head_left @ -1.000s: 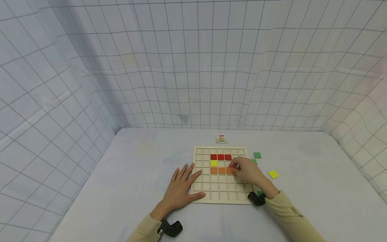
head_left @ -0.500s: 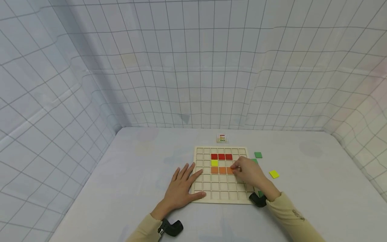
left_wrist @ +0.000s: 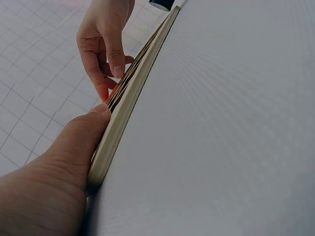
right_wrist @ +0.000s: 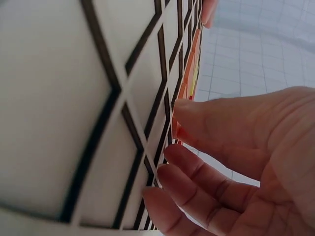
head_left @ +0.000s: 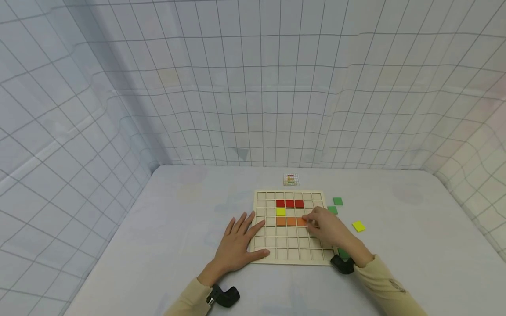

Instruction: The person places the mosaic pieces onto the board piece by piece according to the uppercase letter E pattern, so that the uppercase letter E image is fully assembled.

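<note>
A pale grid board [head_left: 281, 254] lies on the table. My left hand [head_left: 235, 245] rests spread across its left edge, with the thumb near the front left corner. Three orange tiles [head_left: 290, 221] form a row in the grid. At the rightmost orange tile is my right hand [head_left: 328, 224], its index fingertip touching that tile while the thumb stands apart below it. The left wrist view also shows the right hand [left_wrist: 103, 44] with index finger and thumb separated over the board. Three red tiles [head_left: 290, 203] and one yellow tile [head_left: 280, 212] occupy cells farther back.
A small printed card [head_left: 291, 179] with a coloured grid lies behind the board. Right of the board are a loose yellow tile [head_left: 358, 226] and green tiles [head_left: 337, 201], one of them partly hidden near the right wrist. A white gridded cloth [head_left: 253, 109] encloses the table.
My right hand has shifted slightly right, and its thumb has parted from the index finger. The rightmost orange tile now shows more fully in its cell. My left hand has stayed put.
</note>
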A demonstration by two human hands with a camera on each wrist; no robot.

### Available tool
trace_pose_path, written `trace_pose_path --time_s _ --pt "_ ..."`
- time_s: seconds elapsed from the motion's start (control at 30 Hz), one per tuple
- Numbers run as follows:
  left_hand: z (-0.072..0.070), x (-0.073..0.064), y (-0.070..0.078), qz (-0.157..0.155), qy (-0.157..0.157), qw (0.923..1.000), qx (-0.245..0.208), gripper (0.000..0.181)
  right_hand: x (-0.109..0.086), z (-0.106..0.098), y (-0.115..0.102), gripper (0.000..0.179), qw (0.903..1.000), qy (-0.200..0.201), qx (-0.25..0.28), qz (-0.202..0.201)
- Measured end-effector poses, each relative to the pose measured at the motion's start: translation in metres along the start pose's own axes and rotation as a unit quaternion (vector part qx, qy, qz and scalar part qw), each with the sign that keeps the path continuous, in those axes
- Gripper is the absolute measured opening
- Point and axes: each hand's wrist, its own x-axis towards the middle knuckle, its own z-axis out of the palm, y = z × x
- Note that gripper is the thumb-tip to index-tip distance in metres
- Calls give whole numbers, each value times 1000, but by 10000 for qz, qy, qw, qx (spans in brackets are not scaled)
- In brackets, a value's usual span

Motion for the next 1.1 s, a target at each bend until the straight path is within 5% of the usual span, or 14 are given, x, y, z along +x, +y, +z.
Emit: trace_pose_path --time_s 0.37,0.7,1.1 --pt "-2 -1 2 53 84 9999 -112 81 -22 -11 13 21 9970 60 494 -589" --pt "-1 0 1 -29 -13 10000 -53 81 -45 -31 32 19 9950 702 -296 646" --pt "-1 -1 0 -33 -16 10000 35 81 -61 -41 61 35 9887 666 -653 1170"
